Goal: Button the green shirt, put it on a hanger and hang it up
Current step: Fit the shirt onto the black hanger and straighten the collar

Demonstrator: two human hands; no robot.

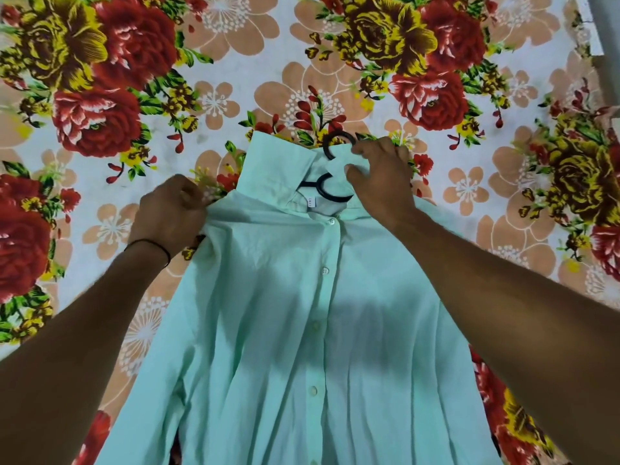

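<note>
Green shirt [285, 313] is laid flat and buttoned on a floral bedsheet [235, 45], with a black hanger [323, 189], probably plastic, seated inside the collar. Shoulder fabric is gripped by the left hand [171, 216]; the collar beside the hook is pinched by the right hand [379, 176]. Neck label [310, 201] print is too small to read.

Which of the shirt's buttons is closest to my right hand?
The topmost button, just under the collar of the green shirt. It sits right beside the right hand; the other buttons run down the front, farther from it.
</note>
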